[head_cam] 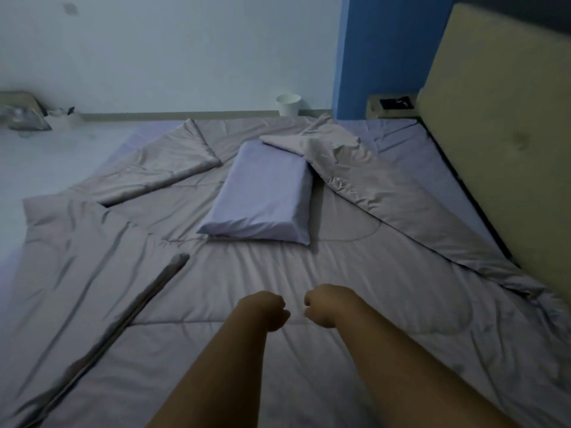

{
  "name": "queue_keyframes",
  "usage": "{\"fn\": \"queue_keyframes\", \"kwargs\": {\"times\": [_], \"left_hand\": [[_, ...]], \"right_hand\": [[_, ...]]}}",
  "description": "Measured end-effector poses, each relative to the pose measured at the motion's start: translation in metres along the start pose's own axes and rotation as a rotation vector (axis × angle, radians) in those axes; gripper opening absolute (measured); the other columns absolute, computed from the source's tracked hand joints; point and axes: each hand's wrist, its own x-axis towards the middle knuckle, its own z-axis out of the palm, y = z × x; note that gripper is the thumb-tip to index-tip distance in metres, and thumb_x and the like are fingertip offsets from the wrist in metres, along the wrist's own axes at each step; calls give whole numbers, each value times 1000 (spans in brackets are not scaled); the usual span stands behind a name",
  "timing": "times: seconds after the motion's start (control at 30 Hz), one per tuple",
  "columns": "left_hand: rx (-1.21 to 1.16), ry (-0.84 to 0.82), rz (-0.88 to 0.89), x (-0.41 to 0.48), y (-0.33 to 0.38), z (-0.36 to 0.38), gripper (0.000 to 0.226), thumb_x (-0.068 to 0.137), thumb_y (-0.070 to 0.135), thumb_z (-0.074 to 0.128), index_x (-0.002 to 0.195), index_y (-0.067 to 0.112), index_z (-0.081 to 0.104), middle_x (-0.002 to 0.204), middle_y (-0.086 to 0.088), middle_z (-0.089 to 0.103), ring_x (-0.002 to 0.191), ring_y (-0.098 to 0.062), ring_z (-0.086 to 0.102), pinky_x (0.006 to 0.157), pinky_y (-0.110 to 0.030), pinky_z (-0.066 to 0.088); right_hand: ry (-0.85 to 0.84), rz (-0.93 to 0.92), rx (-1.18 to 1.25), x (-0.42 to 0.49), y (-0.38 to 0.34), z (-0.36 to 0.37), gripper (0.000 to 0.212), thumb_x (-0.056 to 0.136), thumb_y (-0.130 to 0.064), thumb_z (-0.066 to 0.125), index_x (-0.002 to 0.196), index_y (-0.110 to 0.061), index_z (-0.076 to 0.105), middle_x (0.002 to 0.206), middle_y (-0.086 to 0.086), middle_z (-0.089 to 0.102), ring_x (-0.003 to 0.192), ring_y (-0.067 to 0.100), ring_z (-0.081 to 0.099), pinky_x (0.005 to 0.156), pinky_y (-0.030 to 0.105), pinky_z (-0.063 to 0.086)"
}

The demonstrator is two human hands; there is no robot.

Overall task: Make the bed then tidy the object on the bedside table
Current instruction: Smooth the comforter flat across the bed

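Observation:
A grey-pink comforter (pixel 355 264) lies rumpled over the bed, its far corners folded back onto itself. A lilac pillow (pixel 262 196) rests on top of it near the middle. My left hand (pixel 265 308) and my right hand (pixel 327 304) are side by side on the near part of the comforter. Both are curled into fists, and creases in the fabric run towards them. The bedside table (pixel 375 111) stands at the far corner beside the headboard (pixel 494 134), with a dark flat object (pixel 397 103) on it.
The lilac sheet (pixel 398 131) shows along the far edge of the bed. A white bin (pixel 288 104) stands by the far wall. A long dark ridge (pixel 123 316) crosses the comforter at the left. Bags and clutter (pixel 24 118) lie on the floor at far left.

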Motion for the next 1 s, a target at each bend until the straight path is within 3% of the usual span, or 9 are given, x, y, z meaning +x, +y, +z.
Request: {"fn": "queue_keyframes", "kwargs": {"times": [0.3,0.43,0.63,0.7,0.87,1.0], "left_hand": [[-49,54,-103,-21,-111,1,50,99,44,34,143,22,39,145,-7,44,130,-25,44,109,-41,37],[-30,80,-122,-26,-165,-2,51,98,45,33,145,23,37,147,-7,43,132,-26,43,110,-41,36],[28,166,-34,-15,-256,-20,54,99,45,31,148,24,29,155,-8,32,143,-25,29,117,-43,25],[64,171,6,-13,-290,-22,53,99,45,32,148,24,29,156,-7,30,141,-25,32,116,-44,28],[49,148,48,-19,-372,-19,56,96,45,37,147,24,29,144,-12,45,126,-29,48,106,-42,39],[48,144,49,-23,-411,-22,55,96,45,36,146,22,32,142,-12,47,127,-30,47,106,-42,39]], "right_hand": [[28,-106,-164,31,-118,-9,34,96,-27,40,126,-16,53,124,7,57,105,24,57,83,34,44],[83,-101,-156,30,-165,-17,37,98,-33,37,126,-16,53,127,8,56,112,25,54,96,38,38],[186,-39,-105,44,-250,-33,42,99,-39,34,128,-15,51,129,10,55,114,26,52,98,40,37],[193,-2,-74,53,-283,-32,42,98,-39,35,128,-15,51,129,10,56,114,27,52,98,40,36],[224,46,28,66,-363,-30,45,97,-43,35,132,-17,47,133,8,52,119,27,49,100,40,35],[253,37,81,74,-400,-32,46,97,-43,36,133,-17,46,136,9,51,121,27,47,102,40,34]]}}
